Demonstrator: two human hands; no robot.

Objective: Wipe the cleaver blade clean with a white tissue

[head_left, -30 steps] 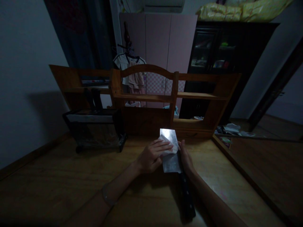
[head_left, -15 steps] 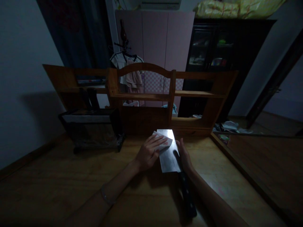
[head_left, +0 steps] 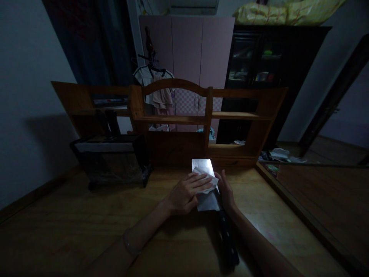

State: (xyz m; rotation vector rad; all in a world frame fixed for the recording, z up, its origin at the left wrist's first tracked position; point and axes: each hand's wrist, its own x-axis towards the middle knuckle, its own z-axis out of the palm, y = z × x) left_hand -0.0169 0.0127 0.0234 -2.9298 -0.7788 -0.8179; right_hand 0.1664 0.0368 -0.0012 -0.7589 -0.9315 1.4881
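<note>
A broad cleaver [head_left: 206, 184] lies flat on the wooden table [head_left: 86, 215], blade pointing away from me, its dark handle [head_left: 227, 238] running back toward me. My left hand [head_left: 184, 192] presses a white tissue [head_left: 208, 181] onto the blade with its fingers laid over it. My right hand [head_left: 226, 190] rests along the blade's right edge near the handle, fingers together against the knife.
A wooden shelf unit [head_left: 178, 119] stands across the back of the table. A dark wire rack [head_left: 111, 157] sits at the back left. The table's right edge [head_left: 288, 207] drops to the floor. Pink wardrobe and dark cabinet stand behind.
My left hand slid the tissue back across the blade, from its far left corner toward the middle and right. The right hand and the cleaver stayed put.
</note>
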